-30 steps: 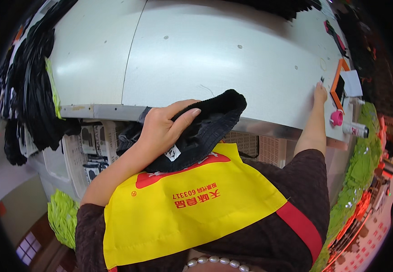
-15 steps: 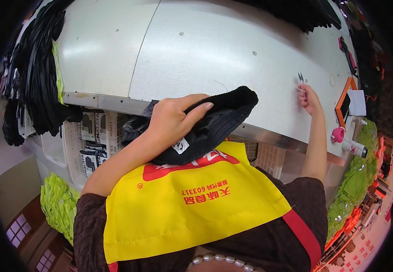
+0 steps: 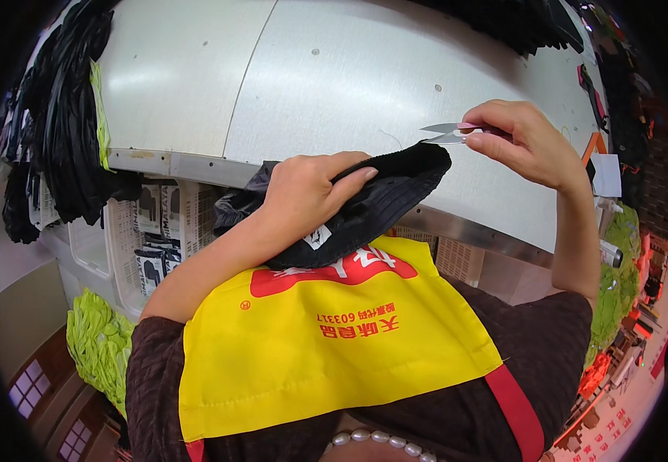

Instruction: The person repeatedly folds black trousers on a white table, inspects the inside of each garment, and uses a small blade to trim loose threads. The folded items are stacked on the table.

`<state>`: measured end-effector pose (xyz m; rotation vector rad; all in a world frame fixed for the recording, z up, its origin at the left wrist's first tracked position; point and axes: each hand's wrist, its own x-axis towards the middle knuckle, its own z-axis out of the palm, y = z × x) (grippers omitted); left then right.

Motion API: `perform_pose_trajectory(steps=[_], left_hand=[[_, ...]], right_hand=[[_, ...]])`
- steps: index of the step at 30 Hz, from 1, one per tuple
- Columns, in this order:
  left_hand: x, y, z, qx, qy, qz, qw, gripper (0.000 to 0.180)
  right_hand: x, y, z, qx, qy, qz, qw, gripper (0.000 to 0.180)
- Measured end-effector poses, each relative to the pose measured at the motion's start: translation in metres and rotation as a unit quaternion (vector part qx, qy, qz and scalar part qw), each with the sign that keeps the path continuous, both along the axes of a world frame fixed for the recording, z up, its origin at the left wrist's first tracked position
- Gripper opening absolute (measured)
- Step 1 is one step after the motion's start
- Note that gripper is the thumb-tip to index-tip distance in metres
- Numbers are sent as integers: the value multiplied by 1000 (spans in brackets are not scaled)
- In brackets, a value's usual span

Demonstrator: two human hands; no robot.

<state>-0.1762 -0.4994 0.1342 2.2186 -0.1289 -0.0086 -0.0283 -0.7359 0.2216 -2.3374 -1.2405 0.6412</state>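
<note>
My left hand (image 3: 307, 191) grips a black hat-like fabric piece (image 3: 403, 189), thumb on the near side of its rim. A small white label (image 3: 317, 237) shows on the black cloth, which hangs over the table's front edge against the yellow apron. In my right hand (image 3: 520, 138) is a pair of thread snips (image 3: 445, 136), blades apart and pointing left. Their lower blade lies right by the upper edge of the black piece; whether it touches cannot be made out. A thin loose thread (image 3: 390, 138) lies just left of the blade tips.
A pale table (image 3: 334, 85) with a metal front edge spans the view. Black garments (image 3: 61, 100) hang over its left end, and more black cloth (image 3: 503, 23) lies at the back. Below stand white plastic baskets (image 3: 122, 231) holding packages. Bright green bundles (image 3: 99, 339) sit lower left.
My right hand has come left and nearer from the table's right side, bringing the snips to the black piece's edge. My left hand and the cloth have shifted slightly right.
</note>
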Motion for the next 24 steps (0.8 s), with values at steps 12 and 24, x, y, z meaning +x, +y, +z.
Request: perform_pose_trajectory(steps=[12,24], left_hand=[[-1,-1,3,6,14,-13,1000,23],[-7,1,0,10,-10,-22,1000,23]], right_hand=[[4,38,11,-159,33,78,984,42],[-1,11,-11,-5,70,-54,996,39]])
